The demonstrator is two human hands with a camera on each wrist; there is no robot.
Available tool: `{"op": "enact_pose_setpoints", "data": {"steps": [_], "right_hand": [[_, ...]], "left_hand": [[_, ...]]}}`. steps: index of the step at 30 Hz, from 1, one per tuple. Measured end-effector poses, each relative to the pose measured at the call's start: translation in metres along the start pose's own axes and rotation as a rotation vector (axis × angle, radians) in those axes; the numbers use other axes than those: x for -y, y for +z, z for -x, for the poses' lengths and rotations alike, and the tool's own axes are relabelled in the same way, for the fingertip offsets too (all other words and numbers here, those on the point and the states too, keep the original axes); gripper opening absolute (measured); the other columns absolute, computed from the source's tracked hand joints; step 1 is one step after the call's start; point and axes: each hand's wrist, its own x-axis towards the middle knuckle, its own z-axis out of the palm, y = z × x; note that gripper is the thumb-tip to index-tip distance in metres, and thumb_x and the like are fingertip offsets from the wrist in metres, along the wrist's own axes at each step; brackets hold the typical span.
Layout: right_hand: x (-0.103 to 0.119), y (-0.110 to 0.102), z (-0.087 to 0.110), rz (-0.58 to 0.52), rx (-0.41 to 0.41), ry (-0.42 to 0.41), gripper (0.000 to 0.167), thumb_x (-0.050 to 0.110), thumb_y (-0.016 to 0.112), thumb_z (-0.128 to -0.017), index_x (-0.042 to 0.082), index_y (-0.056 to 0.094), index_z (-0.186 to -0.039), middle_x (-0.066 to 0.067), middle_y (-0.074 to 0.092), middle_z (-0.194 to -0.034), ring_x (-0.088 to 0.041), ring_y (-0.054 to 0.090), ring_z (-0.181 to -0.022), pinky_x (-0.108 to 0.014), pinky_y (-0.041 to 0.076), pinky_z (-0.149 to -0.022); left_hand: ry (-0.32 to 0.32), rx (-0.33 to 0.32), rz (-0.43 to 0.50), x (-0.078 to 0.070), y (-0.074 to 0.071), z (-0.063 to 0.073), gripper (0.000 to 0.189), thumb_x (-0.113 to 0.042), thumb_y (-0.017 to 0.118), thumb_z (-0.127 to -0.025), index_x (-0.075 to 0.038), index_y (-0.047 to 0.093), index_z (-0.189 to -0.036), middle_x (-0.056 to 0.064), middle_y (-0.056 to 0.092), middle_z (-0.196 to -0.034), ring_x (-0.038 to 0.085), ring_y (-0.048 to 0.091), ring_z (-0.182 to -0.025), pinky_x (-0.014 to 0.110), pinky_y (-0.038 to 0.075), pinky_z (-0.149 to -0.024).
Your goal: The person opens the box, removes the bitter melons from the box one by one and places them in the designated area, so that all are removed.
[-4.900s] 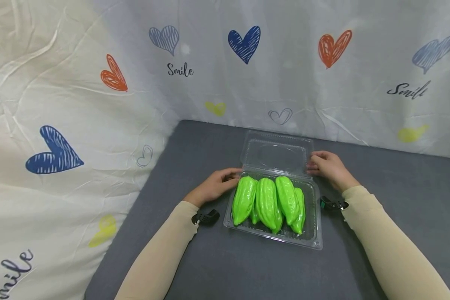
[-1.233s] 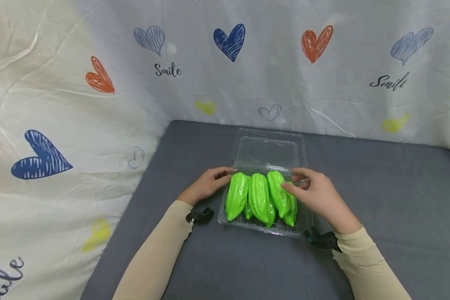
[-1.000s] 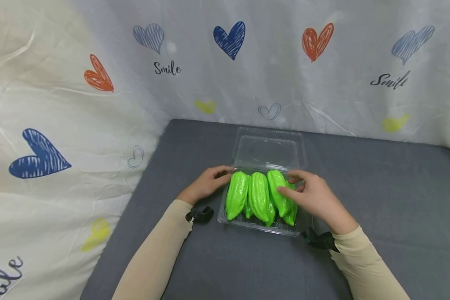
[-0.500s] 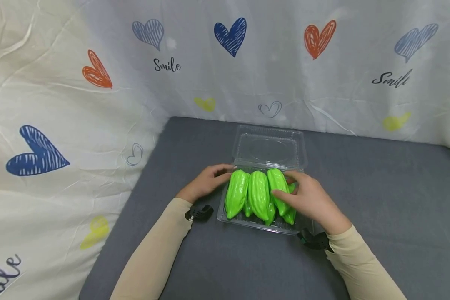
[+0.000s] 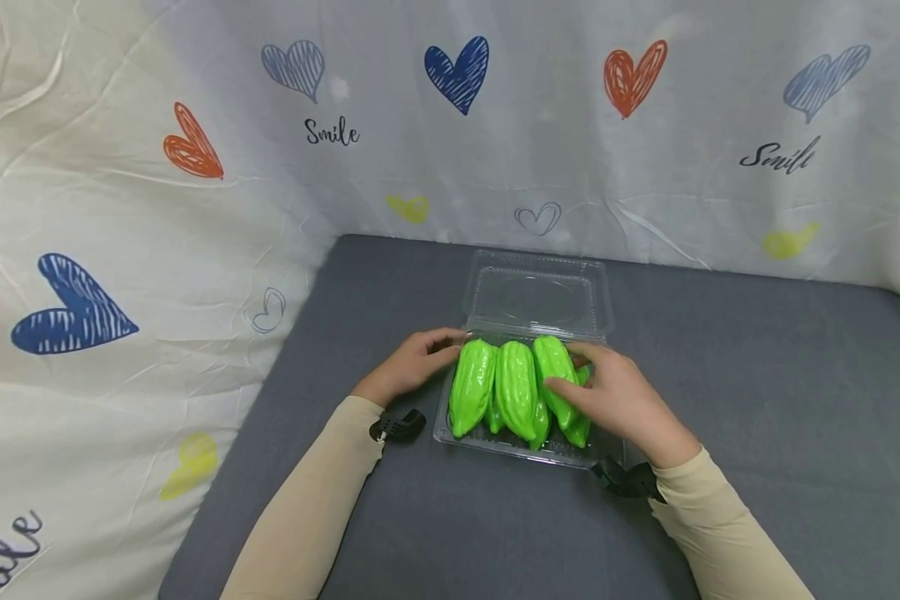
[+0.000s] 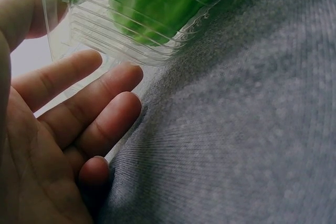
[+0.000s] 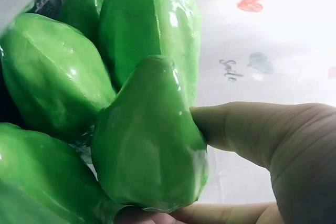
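Beige sleeves (image 5: 311, 492) meet black wrist devices (image 5: 402, 426) (the right one bears a green fleck (image 5: 603, 478)).

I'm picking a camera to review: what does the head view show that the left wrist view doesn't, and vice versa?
Only head: the right hand, gripping a green fruit, and both sleeves.
Only left wrist: the palm of the left hand and the ribbed outer wall of the clear container.
Both: that hand, container, green fruits and gray cloth.

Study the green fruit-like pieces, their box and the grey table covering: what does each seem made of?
Green fruit-like pieces: possibly glossy plastic or coated foam, given bright highlights. Box: seemingly clear, shiny plastic; contents show through ribbed walls. Grey table covering: probably matt fabric; fine ribs show.
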Motion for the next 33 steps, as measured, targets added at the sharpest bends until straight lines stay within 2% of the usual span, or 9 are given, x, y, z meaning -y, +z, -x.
{"op": "enact_pose_setpoints", "data": {"steps": [11,14,25,28,33], "right_hand": [[0.001,-0.006,0.003,-0.04,0.018,0.026,0.063,0.031,0.073,-0.099,-0.005,0.055,-0.148,-0.023,0.071,-0.118,-0.012,0.063,-0.063,-0.034,0.052,-0.059],[0.001,-0.008,0.004,-0.057,0.02,0.028,0.064,0.032,0.072,-0.1,-0.005,0.054,-0.148,-0.023,0.073,-0.117,-0.012,0.066,-0.065,-0.033,0.053,-0.058],[0.001,-0.014,0.006,-0.071,-0.011,0.019,0.063,0.032,0.072,-0.1,-0.006,0.054,-0.148,-0.016,0.075,-0.101,-0.014,0.065,-0.066,-0.034,0.052,-0.056],[0.001,-0.017,0.006,-0.061,-0.032,0.022,0.065,0.033,0.072,-0.1,-0.007,0.053,-0.148,-0.017,0.073,-0.108,-0.014,0.063,-0.067,-0.034,0.052,-0.057],[-0.001,-0.024,0.007,-0.051,-0.052,0.047,0.067,0.036,0.071,-0.101,-0.006,0.052,-0.15,-0.017,0.071,-0.11,-0.017,0.06,-0.068,-0.034,0.05,-0.058]], "left_hand": [[0.01,-0.001,-0.002,0.001,0.0,-0.001,0.043,-0.025,0.056,-0.111,-0.007,0.059,-0.15,0.014,0.059,-0.151,0.033,0.054,-0.14,0.051,0.046,-0.113],[0.007,-0.003,-0.003,0.001,0.0,-0.001,0.043,-0.025,0.056,-0.111,-0.007,0.059,-0.15,0.014,0.059,-0.151,0.032,0.054,-0.141,0.051,0.047,-0.113],[-0.02,-0.006,0.005,0.0,0.001,0.001,0.043,-0.028,0.056,-0.111,-0.009,0.06,-0.15,0.012,0.058,-0.152,0.031,0.054,-0.141,0.05,0.047,-0.112],[-0.022,-0.007,0.009,-0.001,0.001,0.0,0.043,-0.029,0.057,-0.111,-0.01,0.06,-0.149,0.012,0.059,-0.151,0.031,0.054,-0.14,0.05,0.048,-0.111],[-0.023,-0.008,-0.002,0.001,0.002,-0.001,0.043,-0.029,0.056,-0.111,-0.01,0.06,-0.149,0.012,0.059,-0.152,0.031,0.053,-0.141,0.051,0.047,-0.113]]}}
